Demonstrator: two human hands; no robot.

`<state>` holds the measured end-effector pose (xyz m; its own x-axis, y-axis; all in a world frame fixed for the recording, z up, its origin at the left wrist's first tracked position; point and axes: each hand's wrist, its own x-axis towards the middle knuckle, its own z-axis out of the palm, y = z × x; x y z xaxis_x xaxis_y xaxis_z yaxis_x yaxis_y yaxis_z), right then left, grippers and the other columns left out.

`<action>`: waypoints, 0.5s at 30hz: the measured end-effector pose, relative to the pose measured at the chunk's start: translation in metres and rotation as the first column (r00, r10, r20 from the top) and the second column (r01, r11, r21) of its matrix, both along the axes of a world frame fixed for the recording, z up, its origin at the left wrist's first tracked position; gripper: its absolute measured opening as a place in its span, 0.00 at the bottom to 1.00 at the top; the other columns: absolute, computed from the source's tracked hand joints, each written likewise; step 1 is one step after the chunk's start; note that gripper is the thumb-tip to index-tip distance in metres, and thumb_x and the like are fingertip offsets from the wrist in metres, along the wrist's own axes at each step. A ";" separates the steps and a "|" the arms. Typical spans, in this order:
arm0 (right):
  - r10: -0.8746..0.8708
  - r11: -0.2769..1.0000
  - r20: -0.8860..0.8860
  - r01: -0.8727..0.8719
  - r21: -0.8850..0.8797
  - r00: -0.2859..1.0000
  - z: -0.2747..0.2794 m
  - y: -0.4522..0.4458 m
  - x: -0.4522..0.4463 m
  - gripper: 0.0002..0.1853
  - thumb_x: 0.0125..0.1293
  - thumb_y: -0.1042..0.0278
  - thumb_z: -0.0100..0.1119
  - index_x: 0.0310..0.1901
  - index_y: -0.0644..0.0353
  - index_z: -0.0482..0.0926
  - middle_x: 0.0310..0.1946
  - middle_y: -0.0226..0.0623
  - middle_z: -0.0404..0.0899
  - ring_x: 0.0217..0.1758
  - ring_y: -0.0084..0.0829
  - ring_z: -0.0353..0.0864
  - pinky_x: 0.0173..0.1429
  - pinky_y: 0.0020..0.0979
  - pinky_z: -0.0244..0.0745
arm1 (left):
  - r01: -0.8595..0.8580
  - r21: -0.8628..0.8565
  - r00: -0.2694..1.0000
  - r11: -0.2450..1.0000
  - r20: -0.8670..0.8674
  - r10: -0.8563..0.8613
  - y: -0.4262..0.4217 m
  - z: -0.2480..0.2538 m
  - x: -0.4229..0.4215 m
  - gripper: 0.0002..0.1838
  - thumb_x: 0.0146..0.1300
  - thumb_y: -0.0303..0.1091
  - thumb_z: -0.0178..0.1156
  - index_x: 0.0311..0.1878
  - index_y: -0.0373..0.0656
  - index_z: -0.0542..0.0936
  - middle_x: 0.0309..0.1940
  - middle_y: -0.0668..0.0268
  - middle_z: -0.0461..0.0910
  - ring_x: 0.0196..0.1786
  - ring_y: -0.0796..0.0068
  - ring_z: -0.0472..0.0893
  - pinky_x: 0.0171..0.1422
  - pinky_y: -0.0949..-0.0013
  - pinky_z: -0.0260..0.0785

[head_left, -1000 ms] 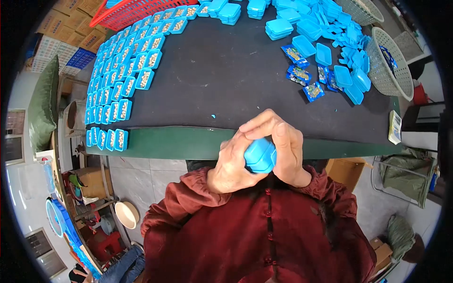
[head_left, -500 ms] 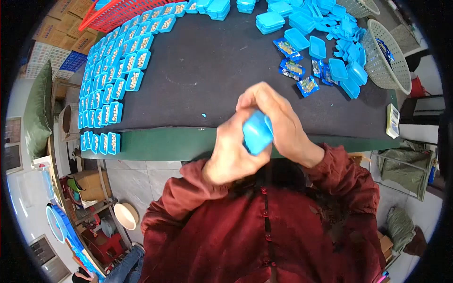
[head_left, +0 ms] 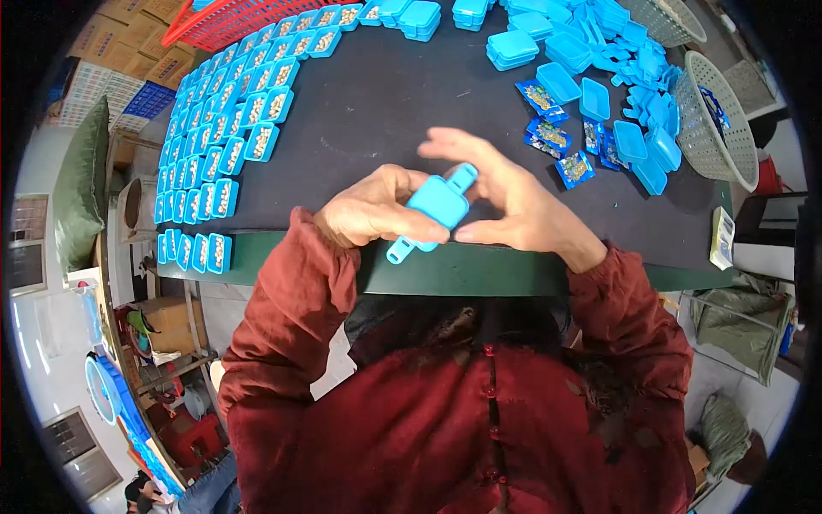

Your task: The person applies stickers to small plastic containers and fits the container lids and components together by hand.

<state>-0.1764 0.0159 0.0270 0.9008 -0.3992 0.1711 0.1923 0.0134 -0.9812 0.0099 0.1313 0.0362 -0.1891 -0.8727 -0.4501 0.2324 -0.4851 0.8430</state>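
My left hand (head_left: 381,208) grips a small blue plastic box (head_left: 438,202) with slotted flaps sticking out at two opposite ends, its thumb lying along the near side. Whether anything is inside the box cannot be seen. Around the box's right side is my right hand (head_left: 522,201), fingers spread and slightly blurred, with the thumb close to the box's lower corner. Both hands are over the front part of the dark table mat (head_left: 360,111). Rows of open blue boxes (head_left: 224,197) filled with small pale pieces stand at the left.
Printed blue packets (head_left: 574,170) lie at the right beside open blue trays (head_left: 629,141) and a heap of blue plastic parts (head_left: 651,94). A pale perforated basket (head_left: 728,146) stands at the right edge, a red basket (head_left: 227,24) at the back left. Stacked blue boxes (head_left: 512,50) are at the back.
The blue box has moved slightly left and turned, so its flat face and flaps now show. My right hand has loosened from around it and its fingers have spread.
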 end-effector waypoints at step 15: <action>-0.194 0.971 -0.167 0.165 -0.174 0.967 -0.030 0.002 0.012 0.35 0.39 0.76 0.74 0.54 0.59 0.71 0.39 0.39 0.78 0.34 0.28 0.74 0.41 0.28 0.71 | 0.150 -0.701 0.554 0.697 0.643 0.528 0.014 -0.004 -0.028 0.21 0.50 0.22 0.67 0.50 0.34 0.77 0.41 0.57 0.77 0.35 0.68 0.76 0.40 0.69 0.71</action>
